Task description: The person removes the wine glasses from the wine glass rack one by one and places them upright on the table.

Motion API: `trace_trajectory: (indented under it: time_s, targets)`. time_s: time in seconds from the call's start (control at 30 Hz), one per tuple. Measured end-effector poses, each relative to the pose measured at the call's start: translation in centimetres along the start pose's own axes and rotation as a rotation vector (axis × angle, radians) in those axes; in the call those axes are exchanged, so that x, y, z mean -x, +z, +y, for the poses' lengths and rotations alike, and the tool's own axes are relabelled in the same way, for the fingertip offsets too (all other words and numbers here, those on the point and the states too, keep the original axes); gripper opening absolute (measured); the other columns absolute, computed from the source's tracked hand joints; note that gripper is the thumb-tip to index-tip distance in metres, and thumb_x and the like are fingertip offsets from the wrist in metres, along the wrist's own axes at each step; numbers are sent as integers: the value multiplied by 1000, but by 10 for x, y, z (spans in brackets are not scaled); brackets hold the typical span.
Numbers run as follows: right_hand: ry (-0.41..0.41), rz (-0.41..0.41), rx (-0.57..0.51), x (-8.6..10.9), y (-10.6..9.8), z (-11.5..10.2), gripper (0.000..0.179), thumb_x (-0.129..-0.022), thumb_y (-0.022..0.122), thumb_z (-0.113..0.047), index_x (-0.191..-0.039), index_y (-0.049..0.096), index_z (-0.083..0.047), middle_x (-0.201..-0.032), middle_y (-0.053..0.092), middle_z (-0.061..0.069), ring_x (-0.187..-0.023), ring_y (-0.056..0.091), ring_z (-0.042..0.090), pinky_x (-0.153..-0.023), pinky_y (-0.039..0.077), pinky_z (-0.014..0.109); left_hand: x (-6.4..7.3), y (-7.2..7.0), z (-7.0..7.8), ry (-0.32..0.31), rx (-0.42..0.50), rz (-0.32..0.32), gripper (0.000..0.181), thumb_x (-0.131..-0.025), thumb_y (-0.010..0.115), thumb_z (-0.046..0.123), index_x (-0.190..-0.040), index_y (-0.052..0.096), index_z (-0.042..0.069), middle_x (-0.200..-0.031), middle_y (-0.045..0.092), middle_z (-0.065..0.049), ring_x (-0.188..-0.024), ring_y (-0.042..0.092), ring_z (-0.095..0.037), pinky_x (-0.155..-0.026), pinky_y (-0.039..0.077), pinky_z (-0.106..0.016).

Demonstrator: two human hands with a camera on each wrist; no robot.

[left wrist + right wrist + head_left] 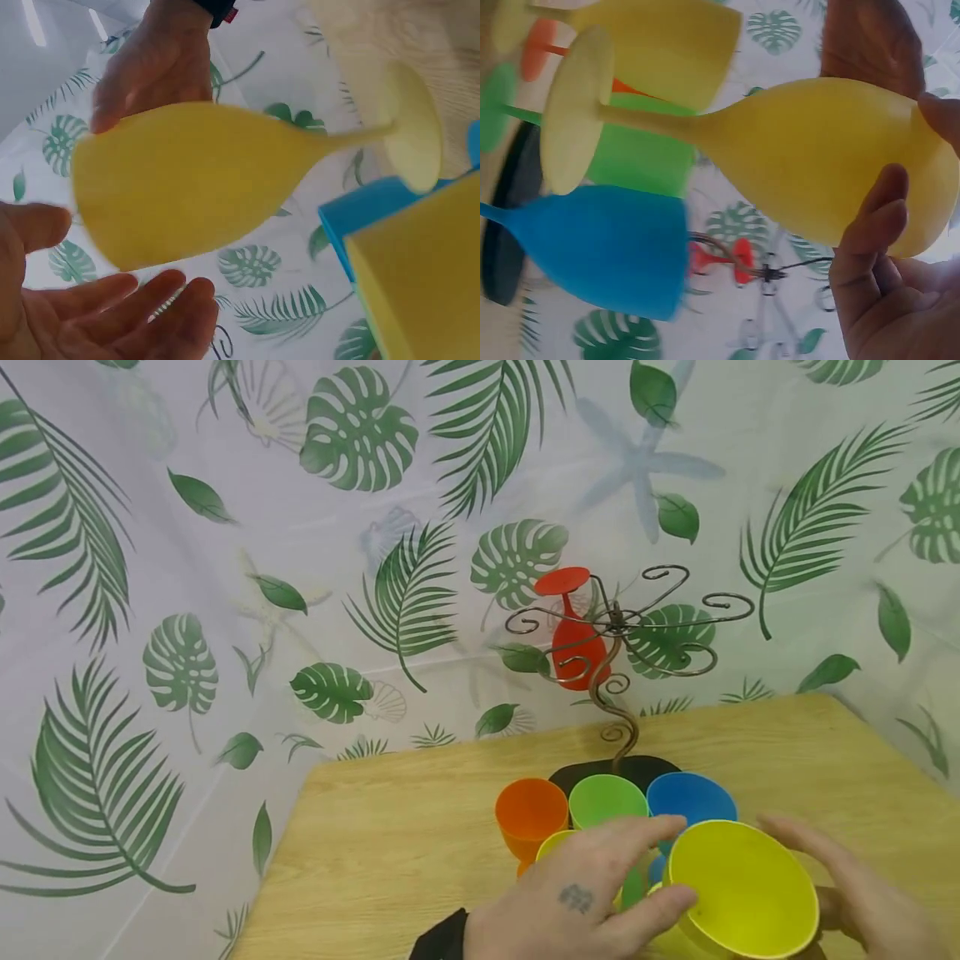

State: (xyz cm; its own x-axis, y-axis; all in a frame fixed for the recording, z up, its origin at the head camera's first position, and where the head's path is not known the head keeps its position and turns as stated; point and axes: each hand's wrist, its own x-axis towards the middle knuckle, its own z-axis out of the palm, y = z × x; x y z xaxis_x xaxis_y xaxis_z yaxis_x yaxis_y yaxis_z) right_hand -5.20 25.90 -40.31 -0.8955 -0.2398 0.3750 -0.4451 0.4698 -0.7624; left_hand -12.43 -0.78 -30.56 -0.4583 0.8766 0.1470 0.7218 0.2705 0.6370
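Observation:
My right hand grips a yellow plastic goblet by its bowl, with curled fingers on the side. The goblet is tilted, its mouth towards the head camera. On its other side is my left hand, thumb and fingers spread near the rim; in the left wrist view those fingers are right beside the bowl. Beyond the hands stand an orange goblet, a green goblet and a blue goblet. A second yellow goblet is mostly hidden behind my left hand in the head view.
A curled metal glass rack rises from a black base behind the goblets. From one arm hangs an upside-down red goblet. The wooden table meets a leaf-printed cloth at the back.

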Motion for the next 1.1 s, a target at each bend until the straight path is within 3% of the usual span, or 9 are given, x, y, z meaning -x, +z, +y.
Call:
trace_trajectory:
  time_s: [0.07,0.17,0.23,0.3,0.4,0.6,0.83,0.97,1.1]
  targets:
    - [53,25,38,-6,12,-3,108,-66,86,1,-151,20,-11,-130,38,13,-60,61,5,-48,54,22,0,3,-9,-16,-76,-27,48,-99,54,39,-141,45,17,-133,55,11,-114,50,0,-97,45,-21]
    - [104,89,155,-9,30,-1,98,-61,90,-12,-143,36,-1,-121,45,19,-61,61,1,-52,56,20,-2,9,-21,-120,-142,-151,58,-94,55,50,-144,39,25,-142,46,14,-130,38,-7,-106,40,-40]
    - [50,94,164,-9,38,7,93,-60,90,-7,-138,41,6,-118,44,20,-64,60,0,-52,56,18,-3,14,-29,-165,-255,-222,66,-93,51,56,-149,33,24,-149,36,13,-138,25,-12,-108,34,-51]
    - [7,117,181,-8,44,14,91,-57,90,-4,-135,44,8,-115,46,16,-64,58,0,-52,55,16,-3,19,-35,-154,-356,-243,70,-94,49,57,-151,29,20,-152,33,8,-140,21,-15,-108,32,-54]
    - [-60,133,166,-10,50,23,89,-56,89,2,-133,45,10,-113,45,14,-60,56,1,-50,54,15,-3,24,-44,-98,-490,-213,70,-96,47,55,-150,31,13,-152,34,3,-139,23,-17,-106,35,-54]
    - [-102,145,158,-18,56,28,85,-57,88,3,-131,47,11,-115,43,6,-60,53,0,-49,52,15,-5,26,-54,-103,-516,-202,71,-97,47,53,-153,26,15,-155,30,0,-140,21,-17,-107,34,-54]
    - [-30,186,191,-22,62,22,81,-58,90,-4,-129,52,6,-113,48,11,-59,52,-1,-46,53,19,-4,29,-59,-107,-524,-198,69,-98,44,51,-156,18,22,-156,27,-4,-141,18,-19,-106,33,-57]
    - [-3,254,268,-22,66,17,80,-52,90,1,-124,57,6,-108,51,9,-58,50,-1,-47,51,14,-2,30,-60,-107,-515,-202,69,-99,42,53,-156,17,23,-157,25,-5,-141,18,-20,-106,33,-58]
    - [6,331,385,-23,70,13,76,-48,91,1,-118,62,4,-104,54,4,-58,47,-3,-50,47,7,-2,32,-62,-88,-566,-191,67,-100,40,52,-156,19,20,-156,26,-6,-140,20,-22,-105,35,-57]
